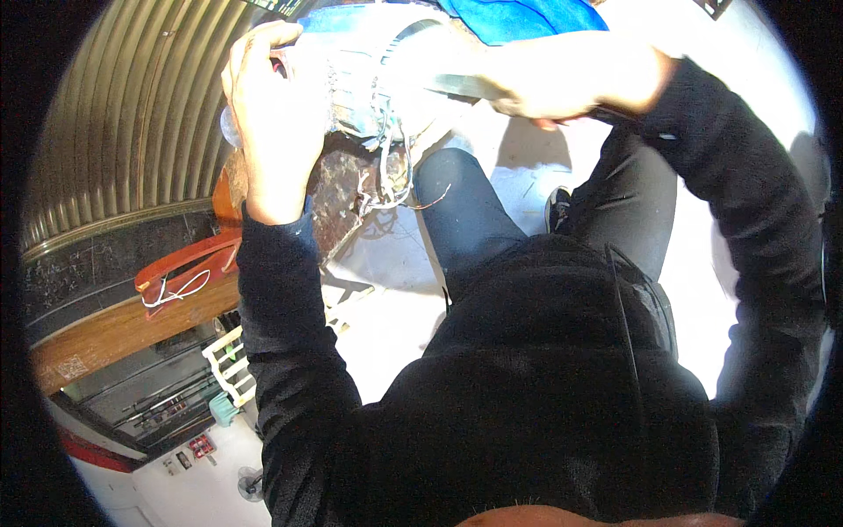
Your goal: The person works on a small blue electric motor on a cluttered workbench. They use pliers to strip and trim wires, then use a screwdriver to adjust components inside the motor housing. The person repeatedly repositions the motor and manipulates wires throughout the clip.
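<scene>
A bright, pale blue cylindrical part (356, 75) with cords and loose wires (386, 158) hanging from it rests near a stained dark block (338, 176), at the top of the head view. My left hand (272, 132) is at its left side, fingers curled over it. My right hand (571, 83) is closed on a long grey tool (465, 85), whose far end meets the cylinder's right part. Glare washes out much of the cylinder and both hands, so detail there is hard to tell.
A blue cloth (518, 19) lies behind. At left are a corrugated shutter (123, 123), a wooden beam (88, 351), a red object with white cord (184, 263) and a pale rack (228, 364). My legs (461, 211) are below; a fan (250, 483) shows at lower left.
</scene>
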The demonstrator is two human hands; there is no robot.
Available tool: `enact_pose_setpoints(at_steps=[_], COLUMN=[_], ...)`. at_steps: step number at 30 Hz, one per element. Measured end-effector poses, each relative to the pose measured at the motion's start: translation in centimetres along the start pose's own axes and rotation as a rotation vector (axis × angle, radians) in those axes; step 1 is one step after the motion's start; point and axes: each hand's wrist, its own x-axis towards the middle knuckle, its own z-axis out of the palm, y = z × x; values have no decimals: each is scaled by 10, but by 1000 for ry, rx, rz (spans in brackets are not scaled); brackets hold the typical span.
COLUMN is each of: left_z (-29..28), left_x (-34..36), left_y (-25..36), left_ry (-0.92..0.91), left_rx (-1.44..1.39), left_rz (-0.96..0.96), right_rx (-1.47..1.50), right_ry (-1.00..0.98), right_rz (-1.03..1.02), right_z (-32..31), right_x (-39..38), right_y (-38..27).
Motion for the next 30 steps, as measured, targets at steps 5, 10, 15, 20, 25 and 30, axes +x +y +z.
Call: enact_pose_setpoints(at_steps=[5, 10, 15, 20, 25, 30], left_z=[3, 4, 1, 4, 1, -2], left_x=[2, 7, -2, -1, -5, -12], left_y=[-3, -1, -3, -5, 1, 0], left_ry=[1, 10, 41, 54, 62, 50], left_rx=[-10, 17, 93, 55, 98, 83], left_rz=[-21, 19, 51, 46, 18, -30], right_rx=[-824, -673, -429, -514, -680, -721], right_ry=[708, 829, 632, 858, 560, 752], right_rz=[-331, -570, -695, -994, -788, -768], right_z=[22, 48, 17, -5, -1, 40], right_x=[-41, -18, -31, -30, -24, -28], right_y=[13, 21, 20, 23, 23, 6])
